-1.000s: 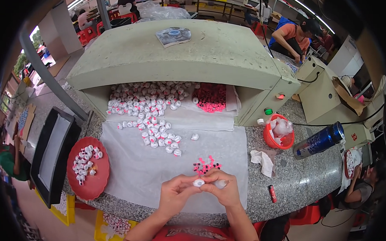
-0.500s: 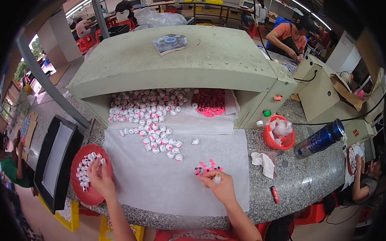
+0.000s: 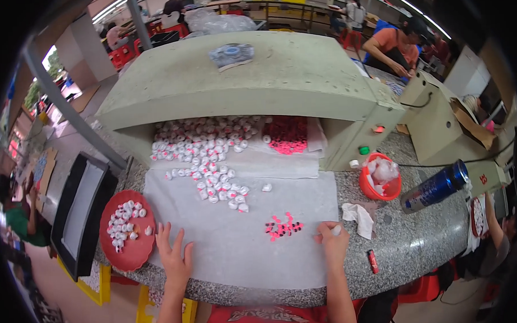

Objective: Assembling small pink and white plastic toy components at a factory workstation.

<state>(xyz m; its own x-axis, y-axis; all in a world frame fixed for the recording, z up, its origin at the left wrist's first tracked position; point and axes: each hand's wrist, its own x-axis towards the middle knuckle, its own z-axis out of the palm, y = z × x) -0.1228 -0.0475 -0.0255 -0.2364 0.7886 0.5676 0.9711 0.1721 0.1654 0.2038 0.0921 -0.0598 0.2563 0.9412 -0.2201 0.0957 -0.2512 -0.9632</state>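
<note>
One small whitish object occupies my right grip, right of the pink pieces on the white sheet; my left grip is spread wide beside the red plate.

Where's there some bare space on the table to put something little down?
Between the left hand and the small pink-and-black pieces, the white sheet is bare. The grey counter is also free between the red tube and the blue bottle. It's crowded at the opening of the pale box, where white pieces heap and spill onto the sheet.
</note>
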